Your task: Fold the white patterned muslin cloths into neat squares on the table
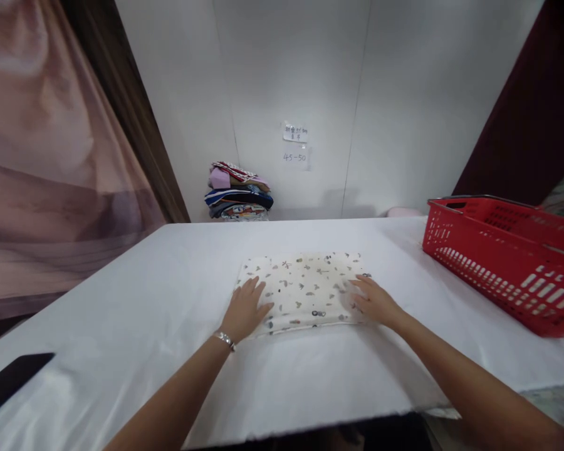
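Observation:
A cream cloth [305, 291] with small grey and dark prints lies folded into a flat rectangle on the white-covered table [136, 300]. On its left edge rests my left hand [245, 307], fingers spread and pointing away from me. My right hand [373, 302] lies at the cloth's right edge, its fingers stretched inward over the fabric and a little blurred. Neither hand grips anything. A silvery bracelet [224, 340] circles my left wrist.
A red plastic basket [502, 263] stands at the table's right side. Folded clothes [239, 194] are stacked against the back wall, left of two paper notes [295, 147]. A dark flat device [16, 376] lies at front left. Pink curtain [56, 156] hangs at left.

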`<state>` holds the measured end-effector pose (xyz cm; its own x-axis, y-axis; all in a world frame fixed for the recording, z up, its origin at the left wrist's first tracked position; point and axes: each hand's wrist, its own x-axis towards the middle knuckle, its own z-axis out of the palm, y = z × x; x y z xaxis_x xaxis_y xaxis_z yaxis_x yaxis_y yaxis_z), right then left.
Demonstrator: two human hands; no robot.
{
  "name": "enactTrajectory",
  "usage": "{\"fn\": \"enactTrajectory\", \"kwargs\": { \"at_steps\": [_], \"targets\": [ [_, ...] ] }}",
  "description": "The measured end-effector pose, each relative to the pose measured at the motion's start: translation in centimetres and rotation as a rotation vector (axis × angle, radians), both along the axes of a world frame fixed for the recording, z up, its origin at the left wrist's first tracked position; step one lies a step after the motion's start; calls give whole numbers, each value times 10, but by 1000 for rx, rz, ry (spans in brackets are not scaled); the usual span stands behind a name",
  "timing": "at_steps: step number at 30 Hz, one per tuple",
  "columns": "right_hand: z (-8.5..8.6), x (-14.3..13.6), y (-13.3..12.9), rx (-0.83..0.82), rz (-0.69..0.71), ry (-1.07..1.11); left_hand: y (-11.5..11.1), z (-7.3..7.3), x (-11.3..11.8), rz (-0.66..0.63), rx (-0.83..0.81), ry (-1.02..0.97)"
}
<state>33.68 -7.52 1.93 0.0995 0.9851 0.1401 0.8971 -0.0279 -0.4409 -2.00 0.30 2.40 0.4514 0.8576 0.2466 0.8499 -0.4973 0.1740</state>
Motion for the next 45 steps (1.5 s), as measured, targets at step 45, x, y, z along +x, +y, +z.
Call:
{"fn": "enactTrajectory", "kwargs": {
  "at_steps": [45],
  "targets": [
    [-28, -64, 182, -169, 294, -250, 11, -46, -2, -17, 95, 66]
  ]
}}
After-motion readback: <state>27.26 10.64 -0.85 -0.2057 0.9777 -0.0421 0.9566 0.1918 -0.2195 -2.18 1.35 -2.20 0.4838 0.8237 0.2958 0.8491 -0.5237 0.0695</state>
